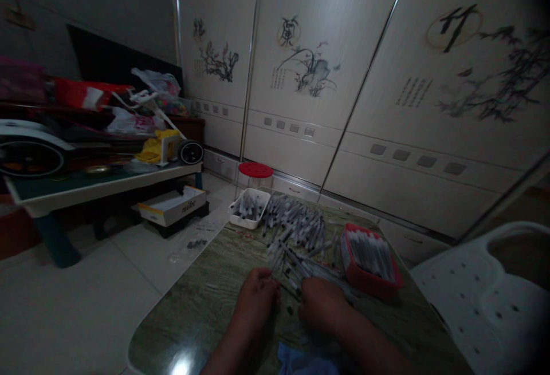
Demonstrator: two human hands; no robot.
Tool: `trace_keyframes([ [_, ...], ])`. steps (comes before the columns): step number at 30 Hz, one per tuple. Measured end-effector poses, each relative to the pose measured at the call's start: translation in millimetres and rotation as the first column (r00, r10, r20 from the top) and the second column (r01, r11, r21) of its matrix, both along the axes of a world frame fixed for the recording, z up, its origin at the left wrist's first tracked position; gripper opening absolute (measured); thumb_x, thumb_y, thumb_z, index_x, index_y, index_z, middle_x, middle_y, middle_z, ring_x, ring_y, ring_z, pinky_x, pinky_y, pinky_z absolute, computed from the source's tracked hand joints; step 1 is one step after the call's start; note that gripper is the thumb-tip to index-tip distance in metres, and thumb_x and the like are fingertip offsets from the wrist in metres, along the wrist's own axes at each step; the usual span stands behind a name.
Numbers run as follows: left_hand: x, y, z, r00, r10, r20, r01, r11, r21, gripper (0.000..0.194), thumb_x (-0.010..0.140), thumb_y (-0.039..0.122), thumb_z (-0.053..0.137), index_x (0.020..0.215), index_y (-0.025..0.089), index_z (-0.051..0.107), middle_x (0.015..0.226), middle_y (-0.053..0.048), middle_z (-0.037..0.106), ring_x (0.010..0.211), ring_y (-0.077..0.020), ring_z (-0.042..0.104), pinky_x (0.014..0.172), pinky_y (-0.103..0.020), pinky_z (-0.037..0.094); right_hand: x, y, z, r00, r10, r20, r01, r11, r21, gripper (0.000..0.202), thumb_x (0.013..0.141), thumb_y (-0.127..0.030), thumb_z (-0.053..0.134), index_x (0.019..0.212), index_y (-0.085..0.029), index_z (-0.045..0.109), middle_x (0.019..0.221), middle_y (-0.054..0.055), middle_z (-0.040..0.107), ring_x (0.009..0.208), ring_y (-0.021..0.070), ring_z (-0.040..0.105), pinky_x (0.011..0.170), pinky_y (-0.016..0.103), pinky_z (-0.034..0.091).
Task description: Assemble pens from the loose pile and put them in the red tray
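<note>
My left hand (258, 295) is closed in a pinch over the front of the table. A thin dark stick (289, 289), like a pen or its refill, runs from its fingertips toward my right hand (323, 305). That hand is curled, knuckles up, at the stick's other end; its fingertips are largely hidden. Just beyond both hands lies a heap of clear-barrelled pens (296, 223) with dark ends. Small dark pieces (290, 310) lie between my hands. A red basket (373, 286) packed with upright pens stands to the right, and a white basket (244, 221) of pens sits at the far left corner.
The green, wood-patterned table (184, 306) has a rounded left corner. Blue cloth (303, 360) lies at its near edge. A white plastic chair (485, 283) is close on the right, a red stool (255, 170) behind. Leftward, a low cluttered table (38, 192) stands above an open box (174, 209).
</note>
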State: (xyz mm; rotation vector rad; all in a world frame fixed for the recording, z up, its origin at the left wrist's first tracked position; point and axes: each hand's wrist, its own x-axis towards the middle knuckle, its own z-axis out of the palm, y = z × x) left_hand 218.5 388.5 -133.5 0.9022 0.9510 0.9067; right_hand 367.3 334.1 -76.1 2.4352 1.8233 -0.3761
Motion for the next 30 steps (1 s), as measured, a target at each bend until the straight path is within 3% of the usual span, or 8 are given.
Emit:
trace_keyframes([
  [4,-1.2,-2.2,2.5,1.0,0.014,0.01,-0.014,1.0,0.002,0.039,0.071,0.033,0.074,0.102,0.022,0.053,0.063,0.005,0.061,0.051,-0.013,0.058,0.051,-0.025,0.042,5.8,-5.4,-1.2,0.998,0.056,0.011,-0.056,0.998,0.016,0.024,0.076,-0.02,0.064,0.096,-0.018,0.077,0.104,0.017,0.079,0.097,0.032,0.074,0.071,0.033,0.045],
  [9,-0.1,-7.0,6.5,0.999,-0.018,0.041,0.019,1.0,-0.015,0.04,0.075,0.039,0.076,0.104,0.02,0.055,0.056,0.006,0.059,0.046,-0.0132,0.054,0.046,-0.024,0.037,9.5,-16.7,5.3,0.996,0.088,-0.007,-0.087,0.991,0.1,0.019,0.079,-0.02,0.056,0.092,-0.02,0.071,0.094,0.011,0.079,0.087,0.0251,0.073,0.062,0.031,0.033],
  [14,0.4,-9.8,13.0,0.989,-0.108,0.105,0.111,0.994,-0.019,0.034,0.074,0.046,0.079,0.074,0.018,0.06,0.053,0.003,0.059,0.044,-0.0094,0.049,0.046,-0.022,0.034,0.5,-28.5,17.1,0.99,0.135,-0.05,-0.124,0.976,0.178,0.012,0.08,-0.019,0.055,0.085,-0.023,0.065,0.085,0.005,0.076,0.078,0.0208,0.069,0.059,0.03,0.026],
  [18,-1.5,-10.7,21.2,0.978,-0.112,0.177,0.123,0.991,-0.052,0.032,0.076,0.042,0.079,0.077,0.016,0.062,0.065,0.001,0.065,0.05,-0.0085,0.052,0.049,-0.02,0.038,1.9,-42.1,14.9,0.988,0.102,-0.114,-0.068,0.96,0.272,0.012,0.089,-0.025,0.05,0.093,-0.023,0.061,0.086,0.003,0.073,0.078,0.0204,0.066,0.063,0.03,0.031],
  [21,-4.1,-13.7,28.8,0.966,-0.115,0.23,0.138,0.987,-0.083,0.026,0.081,0.037,0.076,0.086,0.015,0.065,0.073,0.0,0.066,0.055,-0.0071,0.054,0.053,-0.018,0.041,7.2,-55.6,2.5,0.939,0.119,-0.324,0.022,0.916,0.401,0.021,0.097,-0.037,0.046,0.091,-0.022,0.06,0.086,0.003,0.069,0.078,0.021,0.064,0.07,0.031,0.039],
  [24,-4.3,-19.9,34.4,0.955,-0.153,0.252,0.184,0.977,-0.105,0.024,0.083,0.034,0.074,0.094,0.013,0.067,0.078,-0.002,0.067,0.057,-0.0059,0.055,0.055,-0.017,0.041,8.2,-68.8,-11.8,0.784,0.108,-0.611,0.237,0.858,0.456,0.036,0.099,-0.05,0.043,0.088,-0.022,0.062,0.081,0.002,0.065,0.076,0.0214,0.061,0.069,0.031,0.043],
  [27,-0.3,-26.5,34.7,0.941,-0.221,0.256,0.252,0.963,-0.096,0.029,0.084,0.035,0.074,0.1,0.012,0.069,0.08,-0.004,0.068,0.057,-0.0074,0.055,0.054,-0.018,0.039,8.5,-79.5,-18.7,0.474,-0.006,-0.88,0.553,0.78,0.293,0.043,0.093,-0.062,0.053,0.094,-0.021,0.066,0.075,0.0,0.065,0.061,0.0168,0.056,0.056,0.027,0.041],
  [30,3.7,-29.6,30.1,0.946,-0.281,0.16,0.286,0.958,-0.011,0.028,0.084,0.031,0.072,0.104,0.013,0.068,0.075,-0.003,0.066,0.056,-0.0104,0.053,0.053,-0.021,0.038,16.4,-89.0,-18.5,0.19,-0.009,-0.982,0.757,0.638,0.141,0.047,0.083,-0.066,0.067,0.091,-0.02,0.069,0.069,-0.002,0.066,0.051,0.0106,0.047,0.047,0.021,0.033],
])
